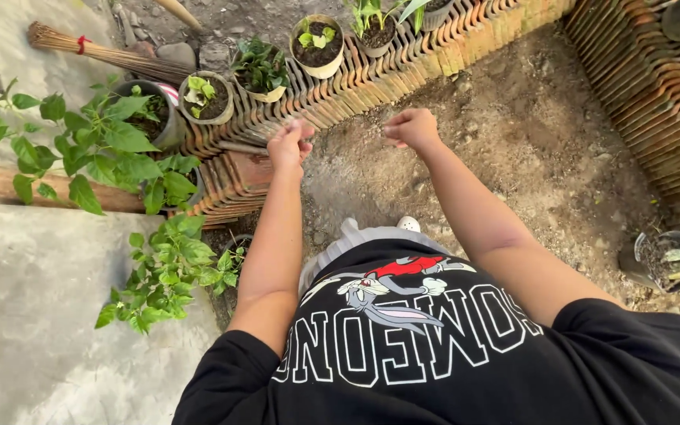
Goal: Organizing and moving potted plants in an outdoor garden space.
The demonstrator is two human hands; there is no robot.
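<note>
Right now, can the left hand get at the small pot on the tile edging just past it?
Probably yes. The left hand is over the tile edging, and the small pot sits just beyond it on the same row. Nothing lies between them; the neighbouring pot stands off to the side.

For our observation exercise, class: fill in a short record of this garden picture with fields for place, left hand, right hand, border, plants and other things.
Place: bare soil bed edged by stacked roof tiles
Left hand: at the tile edge, seemingly touching a tile
Right hand: closed in a loose fist above the soil; nothing visible in it
Plants: small potted seedlings on the tiles; leafy green plant at left
Other: straw broom lying behind the pots
</note>
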